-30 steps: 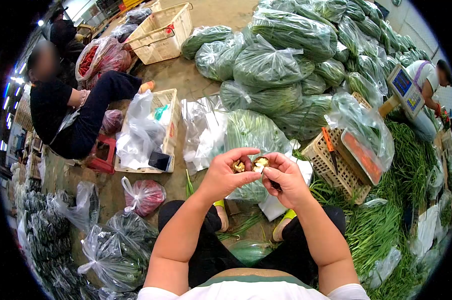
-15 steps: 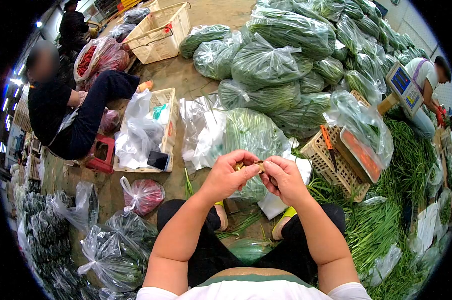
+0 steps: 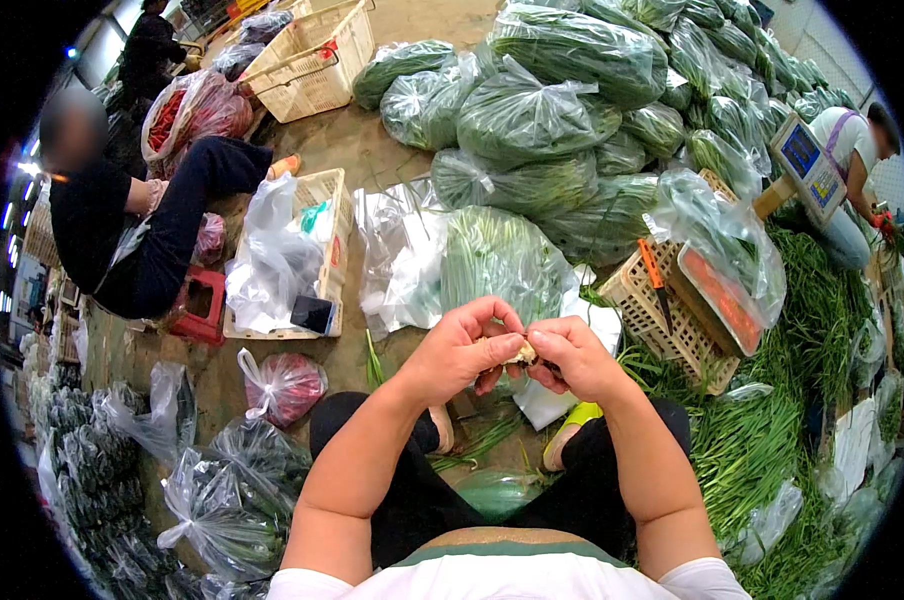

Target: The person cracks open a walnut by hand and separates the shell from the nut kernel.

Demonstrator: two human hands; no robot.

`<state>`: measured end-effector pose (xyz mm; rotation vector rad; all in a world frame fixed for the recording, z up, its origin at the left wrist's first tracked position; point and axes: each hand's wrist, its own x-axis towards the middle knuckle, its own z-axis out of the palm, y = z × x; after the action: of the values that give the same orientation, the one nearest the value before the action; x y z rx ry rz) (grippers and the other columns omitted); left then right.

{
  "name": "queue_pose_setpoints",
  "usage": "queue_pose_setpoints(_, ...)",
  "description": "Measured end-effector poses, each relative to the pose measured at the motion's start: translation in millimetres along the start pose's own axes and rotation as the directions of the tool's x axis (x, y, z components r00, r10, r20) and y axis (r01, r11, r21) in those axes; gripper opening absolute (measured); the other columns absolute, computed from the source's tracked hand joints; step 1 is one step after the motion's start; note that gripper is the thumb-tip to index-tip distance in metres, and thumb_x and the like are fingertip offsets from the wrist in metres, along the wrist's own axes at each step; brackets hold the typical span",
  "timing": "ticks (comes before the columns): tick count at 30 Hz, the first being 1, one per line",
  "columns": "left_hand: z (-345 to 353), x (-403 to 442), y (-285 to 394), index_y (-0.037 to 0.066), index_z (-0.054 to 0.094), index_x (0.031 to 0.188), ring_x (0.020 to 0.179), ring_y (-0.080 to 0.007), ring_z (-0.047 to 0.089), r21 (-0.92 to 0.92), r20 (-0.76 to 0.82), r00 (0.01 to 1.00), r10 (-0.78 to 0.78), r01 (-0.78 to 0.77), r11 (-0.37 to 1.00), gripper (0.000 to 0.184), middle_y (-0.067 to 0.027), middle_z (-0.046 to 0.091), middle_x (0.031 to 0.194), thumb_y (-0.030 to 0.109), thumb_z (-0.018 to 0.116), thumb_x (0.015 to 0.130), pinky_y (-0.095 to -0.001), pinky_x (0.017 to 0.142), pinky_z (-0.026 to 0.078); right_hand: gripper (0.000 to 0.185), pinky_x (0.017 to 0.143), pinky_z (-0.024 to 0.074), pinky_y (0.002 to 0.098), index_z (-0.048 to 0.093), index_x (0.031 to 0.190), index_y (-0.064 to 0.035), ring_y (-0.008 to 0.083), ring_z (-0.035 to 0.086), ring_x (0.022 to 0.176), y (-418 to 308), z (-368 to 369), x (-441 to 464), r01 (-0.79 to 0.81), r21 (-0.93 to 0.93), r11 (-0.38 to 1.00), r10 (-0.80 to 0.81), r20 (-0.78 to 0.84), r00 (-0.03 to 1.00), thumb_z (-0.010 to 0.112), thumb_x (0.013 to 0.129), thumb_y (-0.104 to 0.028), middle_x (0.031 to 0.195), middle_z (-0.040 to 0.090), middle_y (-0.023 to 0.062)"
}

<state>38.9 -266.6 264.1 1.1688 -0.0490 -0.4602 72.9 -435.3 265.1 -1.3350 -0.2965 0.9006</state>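
Both hands meet in front of me, above my knees. My left hand is curled round a small pale, brown-edged lump; its kind I cannot make out. The thumb and fingers of my right hand pinch the lump from the other side. Most of it is hidden by my fingers. Just beyond my hands stands a clear plastic bag of long green leafy stalks, with white plastic sheeting to its left.
Bagged greens are heaped ahead. To the right are a crate, an orange-handled knife, a scale display and loose green stalks. A crate with a phone and a seated person are left. Another person bends at far right.
My fingers have shifted on the lump, and more of its pale surface shows between them. My right hand has turned slightly. The view has moved a little.
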Motion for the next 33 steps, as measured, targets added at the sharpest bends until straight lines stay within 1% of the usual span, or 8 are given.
queue_pose_setpoints(3,-2.5,0.9,-0.8,0.005,0.045,0.088,0.046,-0.0079,0.049,0.062,0.010,1.000,0.013,-0.014,0.998,0.016,-0.0046,0.055,0.066,0.019,0.051,0.084,-0.0185,0.036,0.035,0.031,0.035,0.0274,0.0188,0.051,0.065,-0.0055,0.0050,0.038,0.040,-0.1,-0.8,-0.4,0.003,-0.038,0.999,-0.003,0.015,1.000,0.047,0.085,-0.029,0.051,0.043,-0.0011)
queue_pose_setpoints(5,-1.2,-1.6,2.6,0.005,0.044,0.088,0.046,-0.0087,0.050,-0.109,0.075,0.993,-0.092,0.100,0.989,0.014,-0.0066,0.056,0.066,0.017,0.051,0.083,-0.0187,0.036,0.036,0.030,0.035,0.0273,0.0190,0.051,0.065,-0.0057,0.0051,0.037,0.040,0.0,-0.9,-0.9,-0.006,-0.055,0.998,0.007,0.025,1.000,0.048,0.084,-0.029,0.051,0.043,-0.0011)
queue_pose_setpoints(9,1.2,-5.2,3.8,0.005,0.044,0.088,0.048,-0.0099,0.052,-0.179,0.125,0.987,-0.100,0.121,0.976,0.013,-0.0076,0.056,0.067,0.015,0.051,0.083,-0.0190,0.036,0.039,0.028,0.035,0.0267,0.0195,0.050,0.067,-0.0059,0.0054,0.036,0.040,4.4,-1.2,-2.2,-0.011,0.069,0.998,0.007,0.053,0.999,0.047,0.084,-0.027,0.052,0.042,-0.0012)
queue_pose_setpoints(11,3.0,-5.6,3.1,0.004,0.045,0.089,0.048,-0.0111,0.053,-0.210,0.095,0.995,-0.040,0.059,0.976,0.012,-0.0082,0.056,0.067,0.013,0.051,0.083,-0.0203,0.037,0.042,0.026,0.035,0.0265,0.0196,0.050,0.069,-0.0058,0.0055,0.036,0.040,6.7,-1.6,-2.7,-0.014,0.116,0.993,0.005,0.076,0.997,0.047,0.084,-0.027,0.052,0.042,-0.0012)
queue_pose_setpoints(16,-0.7,-4.9,-5.3,0.003,0.046,0.087,0.049,-0.0122,0.055,-0.291,0.114,0.993,0.017,0.017,0.956,0.011,-0.0088,0.056,0.067,0.011,0.052,0.082,-0.0209,0.037,0.045,0.022,0.037,0.0270,0.0200,0.049,0.075,-0.0045,0.0065,0.036,0.041,5.4,1.6,-5.1,-0.023,0.200,0.979,-0.002,0.123,0.992,0.046,0.084,-0.025,0.054,0.041,-0.0002)
queue_pose_setpoints(23,0.5,-6.4,-11.0,0.002,0.047,0.086,0.051,-0.0129,0.057,-0.409,0.113,0.992,0.063,-0.011,0.913,0.009,-0.0093,0.056,0.067,0.009,0.051,0.082,-0.0212,0.036,0.046,0.024,0.037,0.0269,0.0203,0.049,0.076,-0.0039,0.0071,0.036,0.042,9.5,0.8,-4.0,0.011,0.179,0.984,-0.038,0.145,0.989,0.044,0.084,-0.026,0.054,0.041,0.0007)
queue_pose_setpoints(26,1.8,-7.0,-11.0,0.002,0.048,0.085,0.051,-0.0130,0.057,-0.401,0.085,0.995,0.060,-0.021,0.916,0.007,-0.0095,0.056,0.066,0.008,0.051,0.082,-0.0210,0.036,0.046,0.025,0.036,0.0268,0.0203,0.050,0.077,-0.0037,0.0072,0.036,0.042,10.6,1.1,-3.7,0.024,0.180,0.983,-0.050,0.141,0.989,0.045,0.083,-0.027,0.054,0.041,0.0008)
queue_pose_setpoints(33,1.2,-6.7,-14.0,0.002,0.048,0.085,0.049,-0.0132,0.057,-0.425,0.094,0.993,0.067,-0.021,0.905,0.006,-0.0094,0.056,0.064,0.007,0.050,0.082,-0.0209,0.035,0.046,0.024,0.035,0.0264,0.0197,0.051,0.079,-0.0031,0.0072,0.036,0.042,15.0,1.1,-2.7,0.027,0.242,0.970,-0.064,0.149,0.987,0.047,0.083,-0.026,0.054,0.041,0.0007)
